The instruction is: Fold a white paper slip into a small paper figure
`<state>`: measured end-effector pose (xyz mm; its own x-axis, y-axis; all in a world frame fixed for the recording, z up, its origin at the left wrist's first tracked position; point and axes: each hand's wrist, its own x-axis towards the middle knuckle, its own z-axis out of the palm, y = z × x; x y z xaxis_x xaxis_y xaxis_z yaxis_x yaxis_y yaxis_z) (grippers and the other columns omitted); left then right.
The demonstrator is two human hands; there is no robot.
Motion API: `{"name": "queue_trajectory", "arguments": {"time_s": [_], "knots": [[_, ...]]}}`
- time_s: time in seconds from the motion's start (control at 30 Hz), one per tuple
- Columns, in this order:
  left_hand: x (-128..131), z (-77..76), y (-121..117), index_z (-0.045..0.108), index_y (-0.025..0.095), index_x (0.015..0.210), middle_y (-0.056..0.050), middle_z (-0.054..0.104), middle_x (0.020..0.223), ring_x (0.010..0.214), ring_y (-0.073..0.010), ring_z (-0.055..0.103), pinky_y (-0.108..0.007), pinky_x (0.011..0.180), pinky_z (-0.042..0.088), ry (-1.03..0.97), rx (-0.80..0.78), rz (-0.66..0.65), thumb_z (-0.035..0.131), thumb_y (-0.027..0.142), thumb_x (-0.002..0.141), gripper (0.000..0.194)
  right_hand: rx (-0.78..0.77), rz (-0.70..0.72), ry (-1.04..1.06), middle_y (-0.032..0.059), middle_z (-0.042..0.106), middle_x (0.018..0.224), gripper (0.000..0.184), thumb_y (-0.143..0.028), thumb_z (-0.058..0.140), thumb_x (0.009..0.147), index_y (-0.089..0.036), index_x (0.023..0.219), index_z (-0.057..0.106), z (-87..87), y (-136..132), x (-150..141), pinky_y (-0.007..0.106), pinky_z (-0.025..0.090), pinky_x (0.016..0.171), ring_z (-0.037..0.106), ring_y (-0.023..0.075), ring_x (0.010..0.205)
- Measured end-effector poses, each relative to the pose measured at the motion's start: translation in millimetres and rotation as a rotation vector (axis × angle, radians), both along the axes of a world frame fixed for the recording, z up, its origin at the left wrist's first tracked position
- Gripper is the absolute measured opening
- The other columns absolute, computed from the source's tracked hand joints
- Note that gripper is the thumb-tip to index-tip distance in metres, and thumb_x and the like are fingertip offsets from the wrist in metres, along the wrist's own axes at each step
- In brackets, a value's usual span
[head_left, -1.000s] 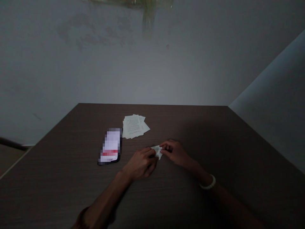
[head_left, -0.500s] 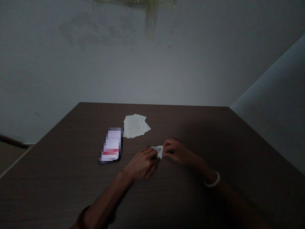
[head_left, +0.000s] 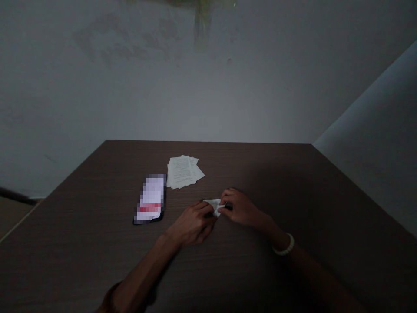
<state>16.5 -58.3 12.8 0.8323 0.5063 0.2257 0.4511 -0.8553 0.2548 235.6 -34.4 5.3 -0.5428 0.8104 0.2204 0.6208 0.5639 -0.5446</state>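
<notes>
A small folded piece of white paper lies on the dark wooden table, pinched between both hands. My left hand presses its fingertips on the paper's left side with curled fingers. My right hand, with a pale bead bracelet at the wrist, grips the paper's right side with closed fingers. Most of the paper is hidden under the fingers.
A loose stack of printed white sheets lies further back on the table. A phone with a lit screen lies left of my hands. A grey wall rises behind the table's far edge. The room is dim.
Both hands stay on the small paper with only slight finger shifts; the paper looks flatter and more tucked under the fingers than a second ago.
</notes>
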Motion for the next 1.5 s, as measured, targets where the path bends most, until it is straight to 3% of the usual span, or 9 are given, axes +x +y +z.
{"name": "queue_trajectory", "arguments": {"time_s": [0.33, 0.6, 1.1, 1.5], "knots": [[-1.2, -2.1, 1.4, 0.067, 0.015, 0.086, -0.008, 0.060, 0.088, 0.089, -0.0208, 0.058, -0.036, 0.083, 0.049, -0.018, -0.013, -0.017, 0.049, 0.016, 0.089, 0.018, 0.006, -0.057, -0.027, 0.0043, 0.065, 0.088, 0.009, -0.021, 0.074, 0.078, -0.017, 0.082, 0.067, -4.0, -2.0, -4.0, 0.031, 0.043, 0.077, 0.058, 0.0189, 0.085], [-1.5, -1.4, 1.5, 0.067, 0.016, 0.106, -0.008, 0.062, 0.093, 0.092, -0.0228, 0.057, -0.038, 0.085, 0.049, -0.007, -0.011, -0.016, 0.050, 0.017, 0.087, 0.025, 0.018, -0.068, 0.004, 0.0039, 0.064, 0.086, 0.008, -0.018, 0.073, 0.076, -0.017, 0.079, 0.066, -2.7, -4.6, -5.0, 0.030, 0.043, 0.076, 0.058, 0.0187, 0.084], [2.0, 5.0, -2.1, 0.068, 0.016, 0.098, -0.009, 0.060, 0.096, 0.093, -0.0240, 0.056, -0.042, 0.085, 0.048, 0.048, -0.025, 0.016, 0.050, 0.018, 0.088, 0.021, -0.022, -0.158, 0.166, 0.0027, 0.060, 0.084, 0.007, -0.016, 0.072, 0.078, -0.017, 0.076, 0.065, -13.0, -5.1, -4.3, 0.027, 0.043, 0.070, 0.057, 0.0154, 0.078], [1.8, 4.1, -2.4, 0.068, 0.016, 0.101, -0.009, 0.062, 0.098, 0.094, -0.0236, 0.056, -0.041, 0.086, 0.049, 0.022, -0.038, 0.003, 0.049, 0.017, 0.088, 0.022, -0.019, -0.144, 0.204, 0.0033, 0.059, 0.090, 0.011, -0.014, 0.071, 0.079, -0.017, 0.073, 0.063, -14.4, -3.2, 0.6, 0.029, 0.045, 0.075, 0.058, 0.0160, 0.083]]}}
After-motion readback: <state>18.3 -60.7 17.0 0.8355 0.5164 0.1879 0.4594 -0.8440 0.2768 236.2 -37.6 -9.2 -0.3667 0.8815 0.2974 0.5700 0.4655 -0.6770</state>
